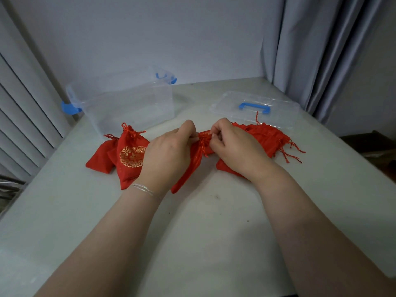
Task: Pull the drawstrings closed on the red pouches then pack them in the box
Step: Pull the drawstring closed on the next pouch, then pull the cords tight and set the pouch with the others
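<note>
A red pouch [192, 166] lies between my hands at the table's middle, its gathered neck pointing away from me. My left hand [169, 153] pinches the neck's red drawstring [203, 140] from the left. My right hand [233, 146] pinches it from the right. Two closed red pouches [126, 157], one with a gold emblem, lie to the left. A pile of several red pouches [267, 136] with loose strings lies to the right, partly under my right hand. The clear plastic box [128, 103] with blue latches stands open at the back left, nothing visible inside.
The box's clear lid [255, 108] with a blue handle lies flat at the back right, touching the pouch pile. Grey curtains [317, 50] hang at the right, slatted panels at the left. The pale table [203, 232] spreads toward me.
</note>
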